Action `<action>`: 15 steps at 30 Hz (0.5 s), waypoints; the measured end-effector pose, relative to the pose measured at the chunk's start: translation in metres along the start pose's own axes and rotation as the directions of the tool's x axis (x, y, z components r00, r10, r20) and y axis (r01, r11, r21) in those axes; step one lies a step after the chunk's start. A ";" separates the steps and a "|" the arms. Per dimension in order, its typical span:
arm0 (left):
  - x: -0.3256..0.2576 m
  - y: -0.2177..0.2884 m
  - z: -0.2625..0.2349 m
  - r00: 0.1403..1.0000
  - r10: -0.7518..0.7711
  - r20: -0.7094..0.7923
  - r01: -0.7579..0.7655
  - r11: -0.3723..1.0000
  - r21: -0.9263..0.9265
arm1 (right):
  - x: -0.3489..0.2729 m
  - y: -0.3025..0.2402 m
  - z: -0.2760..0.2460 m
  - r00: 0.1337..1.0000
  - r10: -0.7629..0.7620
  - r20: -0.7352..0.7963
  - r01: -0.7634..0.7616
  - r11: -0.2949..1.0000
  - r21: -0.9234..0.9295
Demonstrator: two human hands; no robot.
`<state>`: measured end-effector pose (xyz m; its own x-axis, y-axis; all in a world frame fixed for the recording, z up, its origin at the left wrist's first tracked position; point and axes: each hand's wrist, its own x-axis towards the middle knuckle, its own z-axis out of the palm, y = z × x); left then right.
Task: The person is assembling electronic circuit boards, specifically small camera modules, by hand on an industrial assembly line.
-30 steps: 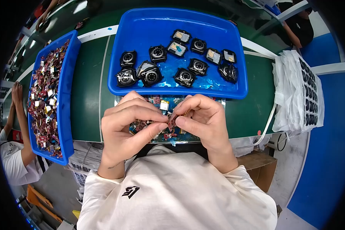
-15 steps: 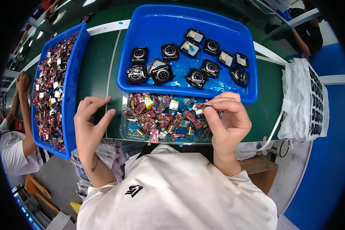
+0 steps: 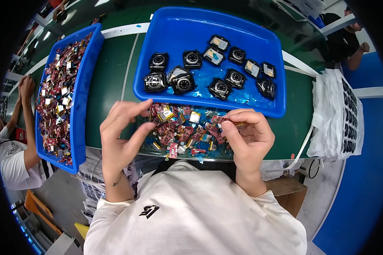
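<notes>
My right hand (image 3: 252,138) pinches a small red circuit board (image 3: 217,120) between thumb and fingers, above the right end of a clear tray (image 3: 147,149). That tray holds a heap of red circuit boards (image 3: 185,134) with small silver and yellow battery cells. Over the tray's left end hovers my left hand (image 3: 124,135), thumb and fingers apart, nothing between them. Just beyond both hands, a large blue bin (image 3: 208,29) holds several black smartwatch bodies (image 3: 220,88); some show round sensor backs, others an open inside. Scraps of blue film lie among them.
A long blue bin (image 3: 78,106) full of similar boards stands at the left of the green table (image 3: 108,80). Stacked white plastic trays (image 3: 327,110) with black parts are at the right. Below the table edge sits a cardboard box (image 3: 291,193). Other people are at far left and far right.
My left hand has moved right, in over the tray's left end, still open. My right hand has shifted slightly left, with the circuit board turned more into view.
</notes>
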<state>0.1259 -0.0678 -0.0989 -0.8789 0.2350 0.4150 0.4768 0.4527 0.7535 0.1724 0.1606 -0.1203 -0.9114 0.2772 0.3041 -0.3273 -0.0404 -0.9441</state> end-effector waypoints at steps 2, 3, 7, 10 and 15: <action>-0.006 -0.012 -0.006 0.990 -0.089 -0.108 0.090 0.996 0.006 | 0.001 -0.002 -0.003 1.000 -0.025 0.012 0.025 0.999 -0.021; -0.011 -0.019 -0.014 0.994 -0.053 -0.095 0.063 0.993 0.104 | 0.002 -0.004 -0.005 0.999 -0.046 0.028 0.047 0.998 -0.042; -0.032 -0.025 -0.035 0.989 -0.021 0.145 -0.031 0.938 0.347 | 0.001 -0.001 -0.009 0.995 -0.097 0.025 0.099 0.992 -0.074; -0.044 -0.016 -0.044 0.971 -0.092 0.220 0.001 0.925 0.381 | 0.001 -0.002 -0.007 0.999 -0.050 0.021 0.051 0.997 -0.060; -0.065 -0.029 -0.054 0.971 0.022 0.236 -0.129 0.882 0.452 | 0.004 -0.001 -0.002 0.995 -0.079 0.066 0.084 0.993 -0.081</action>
<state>0.1700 -0.1427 -0.1209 -0.8462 0.4411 0.2991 0.5297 0.7580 0.3806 0.1698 0.1640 -0.1185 -0.8971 0.2158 0.3855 -0.3815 0.0614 -0.9223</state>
